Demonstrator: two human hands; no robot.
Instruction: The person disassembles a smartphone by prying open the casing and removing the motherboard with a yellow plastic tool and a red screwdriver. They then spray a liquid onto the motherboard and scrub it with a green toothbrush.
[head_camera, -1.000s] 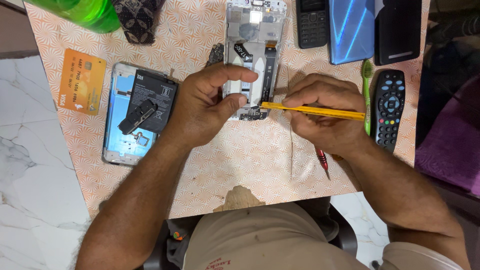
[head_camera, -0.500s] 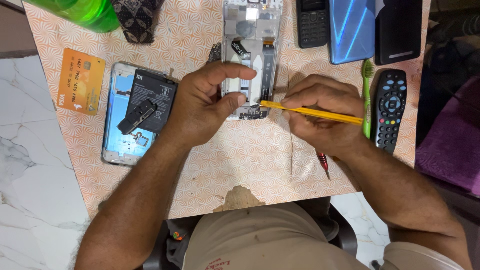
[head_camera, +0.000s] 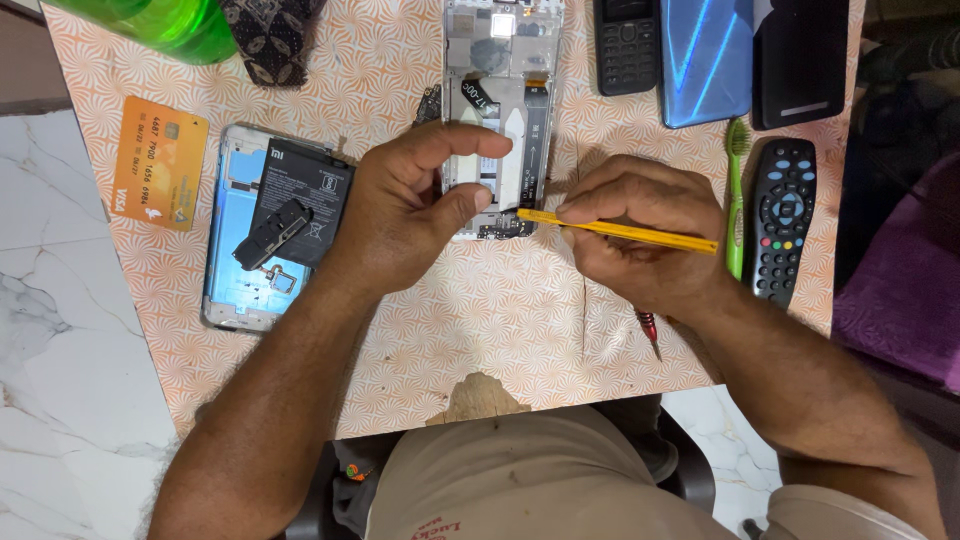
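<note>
Left hand pinches the opened phone frame at twelve o'clock; right hand is closed round a yellow screwdriver. The frame looks light and fragile, so grip its edges.

Table cover: orange-white pinwheel print. On it: yellow tool, green toothbrush, orange card, blue phone back.
</note>
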